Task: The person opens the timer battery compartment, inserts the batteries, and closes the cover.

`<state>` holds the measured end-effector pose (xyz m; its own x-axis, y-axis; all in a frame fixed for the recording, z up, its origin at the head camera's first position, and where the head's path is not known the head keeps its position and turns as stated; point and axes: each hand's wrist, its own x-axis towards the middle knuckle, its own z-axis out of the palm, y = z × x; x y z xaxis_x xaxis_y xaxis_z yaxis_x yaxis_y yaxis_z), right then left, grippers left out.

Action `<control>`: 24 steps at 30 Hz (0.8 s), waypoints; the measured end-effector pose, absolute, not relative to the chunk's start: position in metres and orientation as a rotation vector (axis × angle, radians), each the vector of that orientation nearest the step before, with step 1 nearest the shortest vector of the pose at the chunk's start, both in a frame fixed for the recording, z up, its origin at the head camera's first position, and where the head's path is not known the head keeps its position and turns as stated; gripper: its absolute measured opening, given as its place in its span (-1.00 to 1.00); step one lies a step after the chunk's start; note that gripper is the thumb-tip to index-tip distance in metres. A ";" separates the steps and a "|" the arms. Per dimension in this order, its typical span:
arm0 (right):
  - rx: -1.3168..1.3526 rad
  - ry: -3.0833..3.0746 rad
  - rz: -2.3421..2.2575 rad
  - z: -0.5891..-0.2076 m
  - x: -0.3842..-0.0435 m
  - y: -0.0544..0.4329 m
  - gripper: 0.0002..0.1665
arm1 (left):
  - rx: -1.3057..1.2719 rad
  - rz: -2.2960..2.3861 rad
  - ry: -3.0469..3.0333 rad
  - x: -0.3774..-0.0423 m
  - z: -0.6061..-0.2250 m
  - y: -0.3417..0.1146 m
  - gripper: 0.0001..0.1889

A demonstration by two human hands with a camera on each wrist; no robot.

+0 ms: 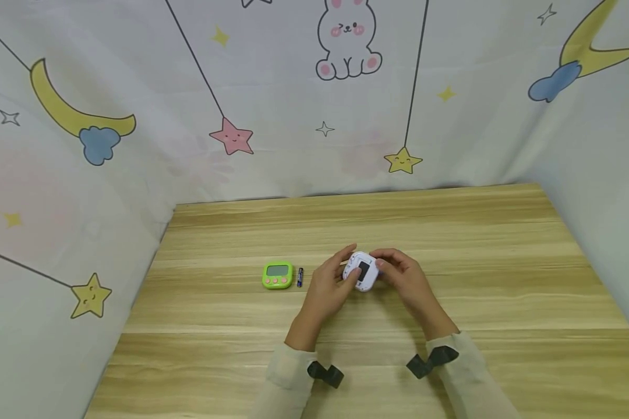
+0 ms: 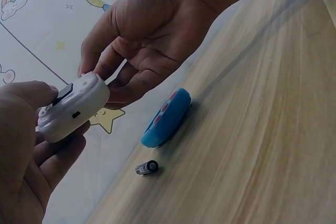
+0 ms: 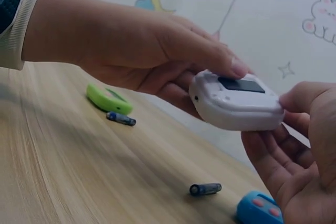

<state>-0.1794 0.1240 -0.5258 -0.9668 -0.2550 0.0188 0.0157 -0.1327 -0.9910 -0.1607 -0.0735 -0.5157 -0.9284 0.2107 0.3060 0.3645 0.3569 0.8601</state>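
Observation:
A small white timer (image 1: 368,280) is held above the table with its back face up, showing a black rectangular piece (image 3: 242,85). My left hand (image 1: 330,284) grips its left side, the thumb lying on the black piece and the fingers around the edge and underneath. On the opposite side, my right hand (image 1: 407,279) pinches the rim between thumb and fingers. In the left wrist view a blue timer (image 2: 167,118) with pink-red buttons and a battery (image 2: 147,168) lie on the table; the hands cover both in the head view.
A green timer (image 1: 277,276) with a grey screen lies left of my hands, a slim battery (image 1: 300,277) beside it. The wooden table (image 1: 215,361) is bounded by a patterned white cloth (image 1: 288,157) at the back and sides.

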 end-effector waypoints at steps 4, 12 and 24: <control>-0.251 1.992 -2.197 -0.528 -0.180 0.126 -0.59 | -0.530 -1.583 -2.503 -0.160 -0.516 -0.074 -0.57; -0.214 2.005 -2.225 -0.529 -0.182 0.125 -0.54 | -0.383 -2.012 -2.440 -0.164 -0.529 -0.076 -0.54; -0.293 2.211 -2.027 -0.534 -0.179 0.115 -0.59 | -0.265 -2.277 -2.270 -0.166 -0.527 -0.079 -0.49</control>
<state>-0.1794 0.1154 -0.5343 -0.9731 -0.2276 0.0366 -0.0562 0.0803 -0.9952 -0.1656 -0.0789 -0.5268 -0.9830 0.1747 0.0566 0.0561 -0.0081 0.9984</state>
